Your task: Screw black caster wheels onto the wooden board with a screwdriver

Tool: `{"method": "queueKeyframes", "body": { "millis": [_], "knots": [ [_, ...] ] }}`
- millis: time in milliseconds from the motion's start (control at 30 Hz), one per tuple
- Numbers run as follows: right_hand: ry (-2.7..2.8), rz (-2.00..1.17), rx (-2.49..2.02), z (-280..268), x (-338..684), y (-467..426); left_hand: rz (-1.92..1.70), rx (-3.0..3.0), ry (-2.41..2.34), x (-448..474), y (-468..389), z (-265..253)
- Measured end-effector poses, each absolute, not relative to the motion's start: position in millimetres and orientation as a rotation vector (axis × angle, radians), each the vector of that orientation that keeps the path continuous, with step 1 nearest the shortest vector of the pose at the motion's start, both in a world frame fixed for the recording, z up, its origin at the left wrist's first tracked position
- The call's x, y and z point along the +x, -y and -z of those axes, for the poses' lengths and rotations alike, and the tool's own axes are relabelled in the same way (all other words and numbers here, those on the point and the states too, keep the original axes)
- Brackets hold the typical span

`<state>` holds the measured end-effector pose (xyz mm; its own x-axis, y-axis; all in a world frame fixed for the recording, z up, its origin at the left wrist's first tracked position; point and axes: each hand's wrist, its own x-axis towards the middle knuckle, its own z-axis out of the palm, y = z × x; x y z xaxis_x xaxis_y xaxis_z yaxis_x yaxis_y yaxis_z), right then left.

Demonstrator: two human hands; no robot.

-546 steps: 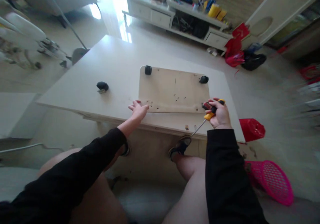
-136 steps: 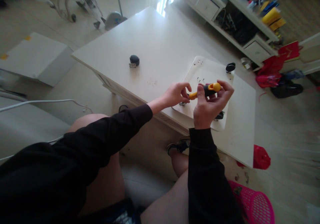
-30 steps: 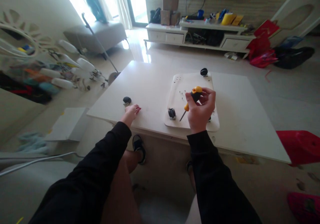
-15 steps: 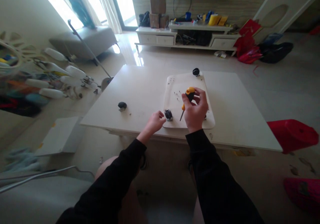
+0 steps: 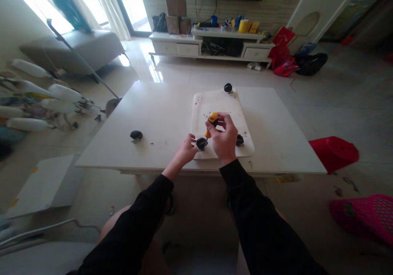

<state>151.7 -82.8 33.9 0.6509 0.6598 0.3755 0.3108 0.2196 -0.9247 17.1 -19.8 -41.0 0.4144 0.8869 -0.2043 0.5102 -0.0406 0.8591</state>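
A yellow-and-black screwdriver (image 5: 212, 120) is gripped in my right hand (image 5: 225, 138). It points down, with its shaft beside a black caster wheel (image 5: 202, 143) at the near left corner of a white board (image 5: 219, 105). Against the left side of this caster are the bent fingers of my left hand (image 5: 185, 149); their exact contact is partly unclear. A second caster (image 5: 240, 140), partly behind my right hand, stands at the near right corner. Another caster (image 5: 228, 87) is at the far right corner. Several small screws (image 5: 206, 115) lie on the board.
A loose caster (image 5: 136, 136) lies on the white table (image 5: 162, 115) to the left, with a tiny dark piece (image 5: 152, 143) nearby. Beyond the table's right edge is a red plastic item (image 5: 334, 152). A low TV cabinet (image 5: 175, 48) stands across the room.
My right hand has lowered the screwdriver and brought it left to the near left caster. My left fingers have come against that caster, which looks turned. The camera view has shifted right.
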Motion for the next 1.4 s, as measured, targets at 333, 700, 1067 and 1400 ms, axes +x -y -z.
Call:
{"method": "queueKeyframes", "body": {
  "millis": [333,700,1067,1400],
  "knots": [
    [0.929,-0.343,-1.314,-32,145,81,-0.520,1.808,-1.239,16,20,48],
    [0.965,-0.369,-1.338,-33,145,81,-0.415,1.827,-1.248,13,23,50],
    [1.110,-0.368,-1.426,-35,146,82,-0.733,1.873,-1.174,16,24,38],
    [1.222,-0.231,-1.481,-37,146,83,-0.847,1.703,-0.909,26,29,32]
  ]
}}
